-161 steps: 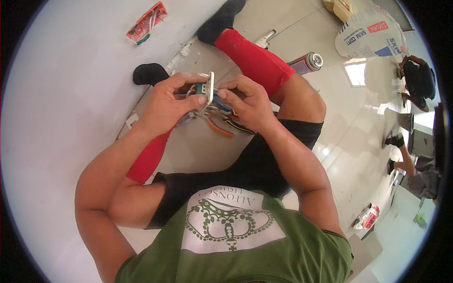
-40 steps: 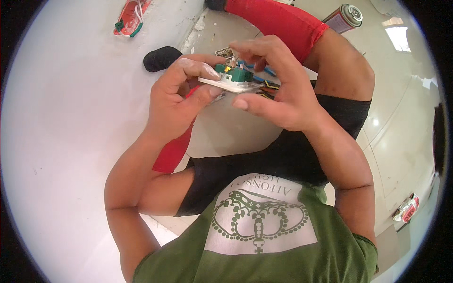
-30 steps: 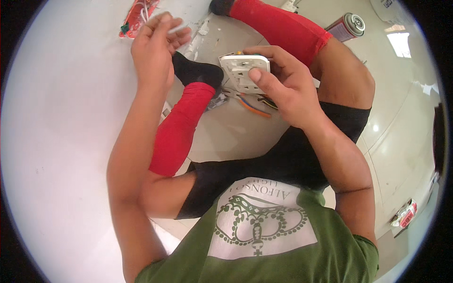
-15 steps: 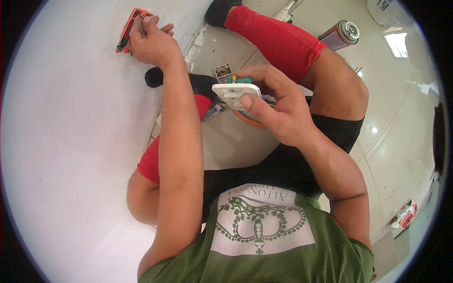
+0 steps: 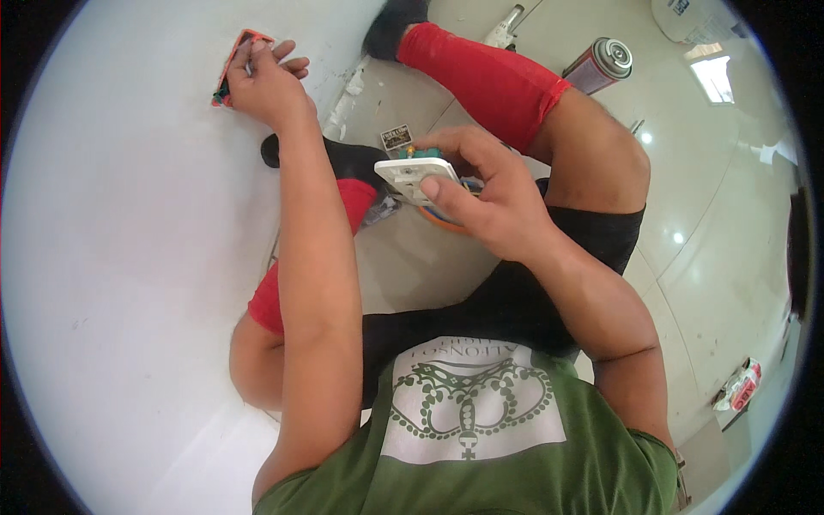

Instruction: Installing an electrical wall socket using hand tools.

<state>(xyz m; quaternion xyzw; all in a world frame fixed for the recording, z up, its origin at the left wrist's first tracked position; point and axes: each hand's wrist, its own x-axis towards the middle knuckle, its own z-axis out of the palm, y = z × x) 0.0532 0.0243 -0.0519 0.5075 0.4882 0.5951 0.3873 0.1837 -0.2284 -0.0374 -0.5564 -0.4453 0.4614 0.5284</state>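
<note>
My right hand (image 5: 493,193) grips a white wall socket (image 5: 416,178) with its thumb on the front plate. The green back part of the socket, with a brass-coloured terminal, points away from me. My left hand (image 5: 268,84) reaches to an orange electrical box (image 5: 229,62) set in the white wall at the upper left. Its thumb and forefinger are closed together inside the box opening; what they pinch, if anything, is too small to make out. Dark green bits show at the box's lower end.
On the tiled floor, a gas canister (image 5: 609,62) lies beyond my right knee, near a white-and-metal tool (image 5: 504,27). A small card-like box (image 5: 396,137) and coiled orange and blue wire (image 5: 442,220) sit between my legs. A white container (image 5: 693,19) stands far right.
My left hand has shifted slightly down and stays at the orange box. The socket in my right hand appears a little farther left; the whole view has shifted slightly.
</note>
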